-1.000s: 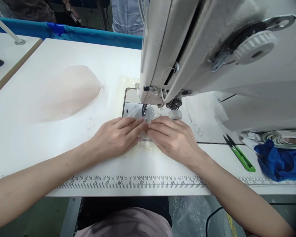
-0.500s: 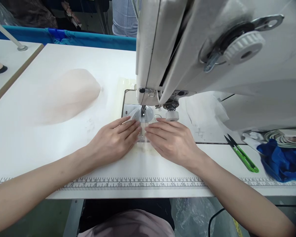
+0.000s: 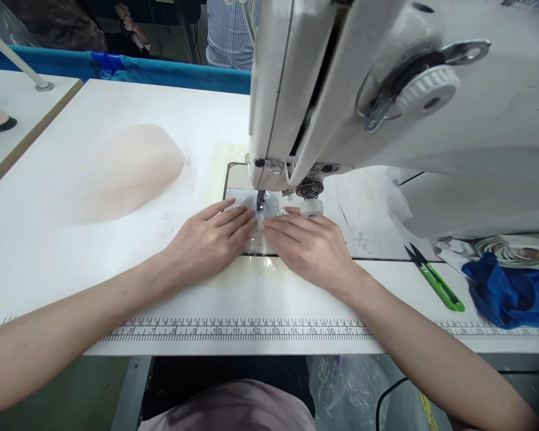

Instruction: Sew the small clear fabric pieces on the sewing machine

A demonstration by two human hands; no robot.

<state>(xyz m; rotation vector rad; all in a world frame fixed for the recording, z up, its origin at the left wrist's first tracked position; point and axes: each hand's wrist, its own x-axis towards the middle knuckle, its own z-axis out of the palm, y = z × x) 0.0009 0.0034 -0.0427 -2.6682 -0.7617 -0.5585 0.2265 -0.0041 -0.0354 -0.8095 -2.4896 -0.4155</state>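
Observation:
My left hand [image 3: 212,242] lies flat just left of the presser foot [image 3: 260,200], its fingers stretched and pointing right. On the other side my right hand [image 3: 309,244] also rests flat, fingers straight and pointing left. A narrow gap separates the fingertips. Between them runs a thin, pale, see-through strip [image 3: 259,238], which leads up under the foot; its edges are hard to make out. Both hands press down beside it on the bed of the sewing machine [image 3: 291,72], and neither closes around anything.
A sheer pinkish fabric piece [image 3: 130,170] lies on the left of the white table. To the right are thin white material [image 3: 371,194], green thread snips [image 3: 435,278] and a blue cloth [image 3: 512,293]. A printed ruler [image 3: 233,329] runs along the front edge. People are beyond.
Both hands have slid a little forward, towards the presser foot. The pinkish piece and the snips stay put, apart from a slight shift of the camera.

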